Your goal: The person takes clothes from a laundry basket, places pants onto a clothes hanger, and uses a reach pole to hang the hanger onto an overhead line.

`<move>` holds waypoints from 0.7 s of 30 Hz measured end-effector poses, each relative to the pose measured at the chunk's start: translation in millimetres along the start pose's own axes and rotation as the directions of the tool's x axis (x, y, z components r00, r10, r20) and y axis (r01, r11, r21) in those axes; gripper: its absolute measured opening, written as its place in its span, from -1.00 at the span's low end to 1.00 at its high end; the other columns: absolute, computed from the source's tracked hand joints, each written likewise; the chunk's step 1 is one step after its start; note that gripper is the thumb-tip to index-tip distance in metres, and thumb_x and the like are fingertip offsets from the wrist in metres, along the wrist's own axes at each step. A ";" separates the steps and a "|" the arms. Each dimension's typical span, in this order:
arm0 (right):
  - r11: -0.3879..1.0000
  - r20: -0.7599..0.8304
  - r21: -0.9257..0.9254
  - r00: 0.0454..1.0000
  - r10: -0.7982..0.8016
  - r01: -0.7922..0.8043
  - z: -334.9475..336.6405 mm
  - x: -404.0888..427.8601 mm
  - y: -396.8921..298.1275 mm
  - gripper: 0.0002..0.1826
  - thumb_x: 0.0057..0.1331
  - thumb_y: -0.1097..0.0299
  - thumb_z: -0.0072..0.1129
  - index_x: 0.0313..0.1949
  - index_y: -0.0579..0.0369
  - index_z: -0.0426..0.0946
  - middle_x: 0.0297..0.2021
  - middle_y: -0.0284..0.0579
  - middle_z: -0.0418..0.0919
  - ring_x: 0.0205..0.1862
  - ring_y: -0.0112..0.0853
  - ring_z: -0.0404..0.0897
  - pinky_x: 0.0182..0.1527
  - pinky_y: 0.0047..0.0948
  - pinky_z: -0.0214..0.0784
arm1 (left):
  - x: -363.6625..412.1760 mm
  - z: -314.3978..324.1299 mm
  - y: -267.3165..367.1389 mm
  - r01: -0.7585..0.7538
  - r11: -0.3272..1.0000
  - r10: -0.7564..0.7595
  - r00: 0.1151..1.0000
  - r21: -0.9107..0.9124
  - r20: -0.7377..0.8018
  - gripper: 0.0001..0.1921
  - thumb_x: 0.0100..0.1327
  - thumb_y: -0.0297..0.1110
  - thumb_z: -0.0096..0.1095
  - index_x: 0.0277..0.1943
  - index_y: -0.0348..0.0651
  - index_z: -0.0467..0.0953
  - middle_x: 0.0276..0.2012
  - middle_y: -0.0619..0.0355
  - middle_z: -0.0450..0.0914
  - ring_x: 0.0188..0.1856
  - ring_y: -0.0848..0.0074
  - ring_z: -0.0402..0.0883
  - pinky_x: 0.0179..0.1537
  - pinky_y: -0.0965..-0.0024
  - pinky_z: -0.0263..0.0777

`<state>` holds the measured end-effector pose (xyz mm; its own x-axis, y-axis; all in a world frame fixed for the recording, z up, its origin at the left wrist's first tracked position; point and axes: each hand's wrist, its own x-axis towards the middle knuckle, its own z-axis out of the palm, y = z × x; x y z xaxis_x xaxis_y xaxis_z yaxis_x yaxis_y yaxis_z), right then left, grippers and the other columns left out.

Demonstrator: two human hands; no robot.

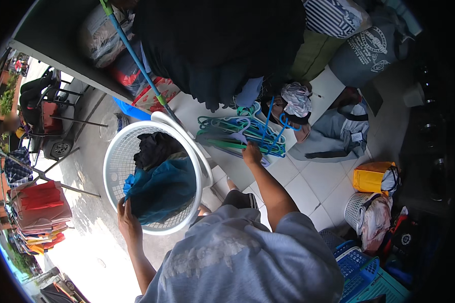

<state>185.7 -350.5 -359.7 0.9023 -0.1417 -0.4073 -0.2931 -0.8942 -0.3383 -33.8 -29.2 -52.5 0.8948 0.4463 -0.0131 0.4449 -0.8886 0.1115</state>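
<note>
At the near left rim of a white plastic laundry basket (pixel 110 166), my left hand (pixel 128 217) pinches the edge of a teal cloth (pixel 161 191). That cloth lies inside the basket beside a crumpled black garment (pixel 155 149). My right hand (pixel 252 152) is curled at the near side of a pile of plastic hangers (pixel 227 127), fingers closed on one of them by a lavender hanger (pixel 241 132). The hangers are green, blue and lavender, heaped on a pale tabletop (pixel 184 104). My fingertips there are partly hidden.
Black cloth (pixel 220 45) hangs over the table's far side. A blue pole (pixel 131 49) slants down behind the basket. Bundled clothes (pixel 296 99) and a grey bag (pixel 326 132) lie to the right. Blue baskets (pixel 358 269) stand lower right; clothes hang on a rack (pixel 41 200) outside at left.
</note>
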 end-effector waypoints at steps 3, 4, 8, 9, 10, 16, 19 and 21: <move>0.997 -0.089 -0.049 0.994 -0.069 0.065 17.4 16.2 10.5 -0.61 0.12 0.22 0.23 -0.07 0.00 0.40 -0.10 -0.04 0.46 -0.10 -0.14 0.56 -0.14 -0.19 0.49 | -7.7 -5.7 12.4 0.099 0.995 -0.099 0.995 0.026 0.018 -0.46 0.09 -0.82 -0.20 0.13 -0.21 0.41 0.12 -0.04 0.41 0.09 0.10 0.49 0.04 0.17 0.48; 0.993 -0.134 -0.080 0.986 -0.099 0.089 21.3 21.3 11.7 -0.66 0.13 0.25 0.20 -0.10 -0.02 0.41 -0.11 -0.05 0.47 -0.10 -0.15 0.56 -0.15 -0.19 0.49 | -9.7 -7.2 15.8 0.078 0.997 -0.078 0.997 0.024 -0.006 -0.46 0.08 -0.83 -0.21 0.12 -0.21 0.41 0.11 -0.03 0.41 0.07 0.12 0.51 0.00 0.17 0.49; 0.977 -0.161 -0.129 0.969 -0.188 0.168 26.3 35.1 15.5 -0.84 0.23 0.36 0.01 -0.18 -0.03 0.40 -0.16 -0.12 0.50 -0.12 -0.14 0.56 -0.21 -0.18 0.49 | -9.7 -12.0 22.1 0.115 0.993 -0.115 0.993 -0.006 -0.027 -0.47 0.08 -0.83 -0.19 0.09 -0.20 0.43 0.09 0.00 0.43 0.03 0.15 0.53 -0.05 0.20 0.51; 0.974 -0.170 -0.127 0.964 -0.207 0.187 25.0 35.9 15.6 -0.87 0.26 0.38 -0.04 -0.19 -0.02 0.40 -0.17 -0.14 0.50 -0.13 -0.14 0.56 -0.22 -0.18 0.49 | -9.3 -12.7 22.9 0.155 0.988 -0.155 0.988 0.026 -0.006 -0.48 0.07 -0.83 -0.18 0.08 -0.19 0.44 0.08 0.02 0.44 0.01 0.16 0.54 -0.06 0.21 0.51; 0.972 -0.145 -0.130 0.966 -0.213 0.195 23.2 35.7 14.9 -0.86 0.24 0.35 0.01 -0.20 0.00 0.41 -0.18 -0.12 0.50 -0.12 -0.13 0.55 -0.21 -0.18 0.48 | -9.4 -13.9 23.0 0.109 0.994 -0.108 0.993 0.030 -0.047 -0.50 0.08 -0.81 -0.17 0.06 -0.20 0.45 0.07 0.04 0.45 -0.02 0.17 0.56 -0.07 0.23 0.50; 0.900 -0.155 -0.165 0.890 -0.428 0.404 -3.0 24.1 2.9 -0.71 0.09 0.32 0.23 -0.22 0.11 0.41 -0.21 0.01 0.48 -0.16 -0.07 0.53 -0.14 -0.15 0.42 | -3.6 -10.7 20.6 0.099 0.995 -0.098 0.992 0.009 -0.076 -0.57 0.15 -0.71 -0.17 0.04 -0.19 0.47 0.08 0.07 0.46 0.01 0.17 0.55 -0.04 0.23 0.48; 0.838 -0.068 -0.058 0.836 -0.545 0.542 -16.7 15.4 -1.5 -0.71 0.11 0.38 0.23 -0.19 0.15 0.40 -0.28 0.14 0.47 -0.19 -0.01 0.50 -0.11 -0.09 0.34 | 0.2 -8.3 16.6 0.076 0.997 -0.077 0.994 -0.010 -0.076 -0.59 0.18 -0.68 -0.19 0.05 -0.22 0.46 0.09 0.07 0.46 0.03 0.17 0.53 0.00 0.23 0.46; 0.812 -0.059 0.083 0.816 -0.574 0.577 -21.6 4.1 -0.2 -0.74 0.17 0.39 0.18 -0.19 0.18 0.38 -0.31 0.18 0.47 -0.18 0.01 0.50 -0.12 -0.11 0.33 | 1.8 -7.8 13.5 0.066 0.997 -0.068 0.995 -0.035 -0.074 -0.59 0.18 -0.68 -0.20 0.05 -0.23 0.46 0.09 0.06 0.46 0.05 0.16 0.52 0.01 0.23 0.46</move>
<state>196.4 -360.1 -343.0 0.9238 0.3728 -0.0877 0.2568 -0.7730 -0.5801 -26.4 -39.6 -43.3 0.8571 0.5124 0.0524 0.5011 -0.8531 0.1452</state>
